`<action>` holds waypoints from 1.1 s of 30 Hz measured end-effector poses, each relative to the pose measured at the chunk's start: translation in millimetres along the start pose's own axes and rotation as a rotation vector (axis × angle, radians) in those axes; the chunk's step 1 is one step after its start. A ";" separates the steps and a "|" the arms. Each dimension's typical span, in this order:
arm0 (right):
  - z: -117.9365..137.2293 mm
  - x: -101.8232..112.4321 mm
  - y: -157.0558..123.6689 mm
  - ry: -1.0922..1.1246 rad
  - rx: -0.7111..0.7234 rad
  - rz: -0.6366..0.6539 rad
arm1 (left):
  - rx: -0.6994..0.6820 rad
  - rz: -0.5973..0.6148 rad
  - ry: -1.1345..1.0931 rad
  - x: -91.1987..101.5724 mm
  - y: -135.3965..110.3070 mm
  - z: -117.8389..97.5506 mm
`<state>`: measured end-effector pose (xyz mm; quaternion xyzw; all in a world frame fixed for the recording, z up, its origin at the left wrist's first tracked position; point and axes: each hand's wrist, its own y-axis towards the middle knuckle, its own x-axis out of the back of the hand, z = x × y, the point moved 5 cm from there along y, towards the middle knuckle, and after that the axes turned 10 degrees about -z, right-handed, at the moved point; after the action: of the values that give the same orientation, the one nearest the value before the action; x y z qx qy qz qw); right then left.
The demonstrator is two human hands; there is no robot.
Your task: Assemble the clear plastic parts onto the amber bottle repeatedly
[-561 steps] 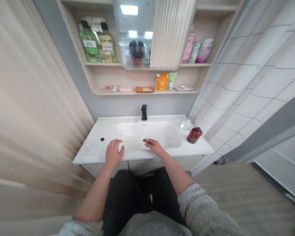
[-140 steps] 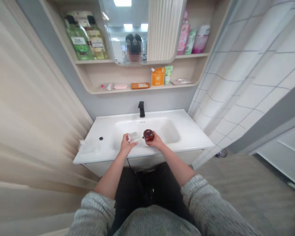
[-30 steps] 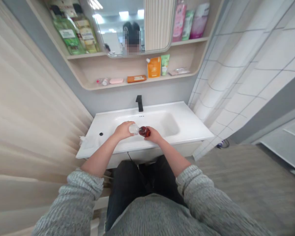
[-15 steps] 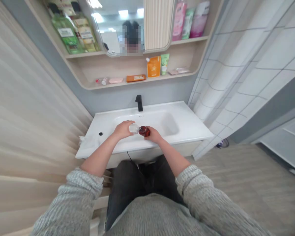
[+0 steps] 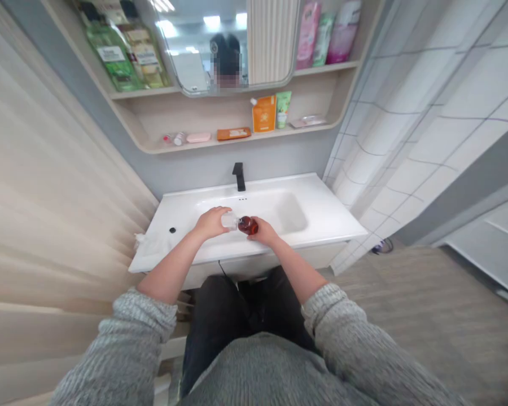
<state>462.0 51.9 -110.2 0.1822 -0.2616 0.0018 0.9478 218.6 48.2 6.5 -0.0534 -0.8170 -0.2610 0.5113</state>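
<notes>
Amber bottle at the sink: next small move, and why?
Probably hold the amber bottle steady in the right hand and check the join: the clear plastic piece in the left hand sits right against its top, and both are above the sink.

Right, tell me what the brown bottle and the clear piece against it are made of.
The brown bottle looks like glossy amber glass or plastic: shiny, translucent red-brown; I can't tell which. The clear piece seems to be clear plastic, pale and see-through with bright glints.
</notes>
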 end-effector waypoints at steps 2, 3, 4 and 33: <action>0.1 0.1 -0.2 -0.001 0.004 0.003 | -0.001 -0.008 -0.008 0.1 -0.3 0.0; 0.2 0.1 -0.3 0.000 0.003 0.005 | -0.001 -0.012 -0.015 0.0 -0.4 0.2; 0.2 0.2 -0.4 0.001 0.003 0.006 | 0.001 -0.017 -0.023 0.0 -0.5 0.6; 1.5 -0.6 0.4 -0.015 0.004 0.019 | 0.018 0.039 0.059 2.0 -1.5 -1.6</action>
<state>460.7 51.8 -109.2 0.1816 -0.2706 0.0100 0.9454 218.5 45.7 8.2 -0.0569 -0.8027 -0.2454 0.5405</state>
